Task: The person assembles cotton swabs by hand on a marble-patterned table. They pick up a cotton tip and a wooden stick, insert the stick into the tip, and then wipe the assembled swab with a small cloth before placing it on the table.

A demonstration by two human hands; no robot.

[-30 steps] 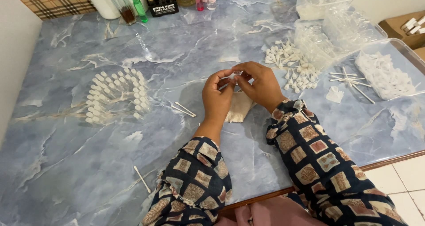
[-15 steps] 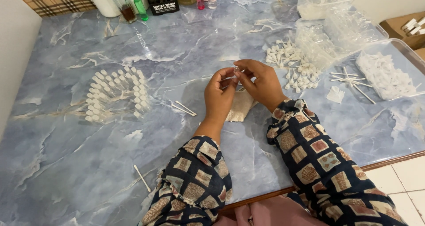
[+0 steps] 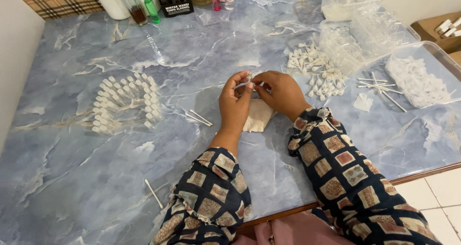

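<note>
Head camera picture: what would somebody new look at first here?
Probably the two hands in the middle, the left hand and right hand, pinching a tiny clear vial together over a blue marbled table. Next, the neat rows of small white-capped vials lying to the left, and the loose heap of white caps to the right by clear plastic tubs.

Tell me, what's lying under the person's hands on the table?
A crumpled pale cloth lies on the marble table beneath the left hand and right hand; its upper part is hidden.
</note>
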